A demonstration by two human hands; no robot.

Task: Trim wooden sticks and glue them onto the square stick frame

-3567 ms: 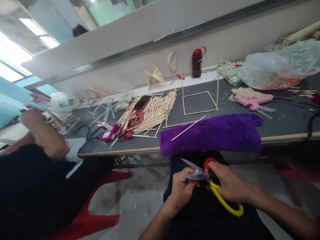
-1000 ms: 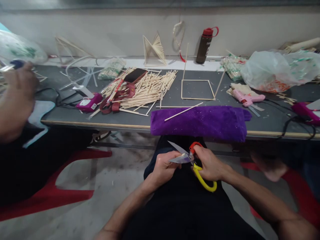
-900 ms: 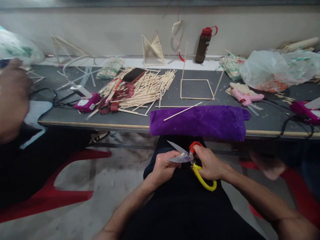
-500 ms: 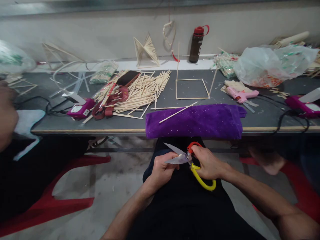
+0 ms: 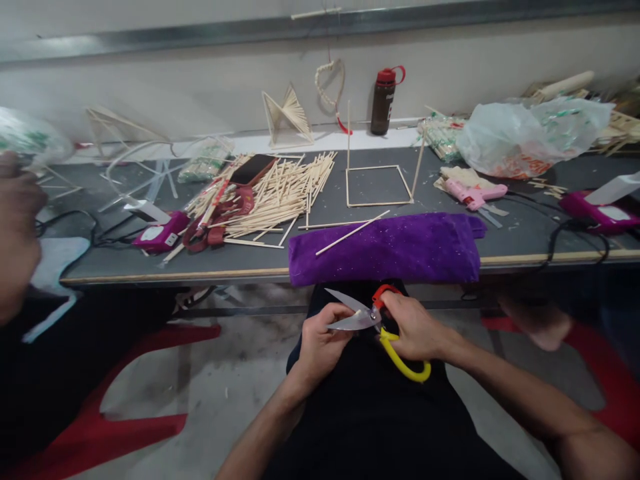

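Observation:
My right hand (image 5: 413, 327) grips the red and yellow handles of the scissors (image 5: 357, 320), whose blades are spread and point left over my lap. My left hand (image 5: 323, 340) is closed beside the blades, its fingers pinched on a small pale piece between them; most of that piece is hidden. Just beyond the hands, a folded purple cloth (image 5: 385, 250) lies along the table's front edge with one thin wooden stick (image 5: 353, 233) on it. Behind the cloth is a square stick frame (image 5: 380, 203) with two upright sticks.
A heap of sticks (image 5: 285, 193) with a phone (image 5: 253, 169) lies left of the frame. Rightward are a pink glue gun (image 5: 473, 193) and a plastic bag (image 5: 530, 137). A dark bottle (image 5: 383, 103) stands behind. Another person's hand (image 5: 17, 233) shows at far left.
The camera view has tilted slightly, so the table things appear lower. My hands and the scissors have barely moved, and the blades are still apart.

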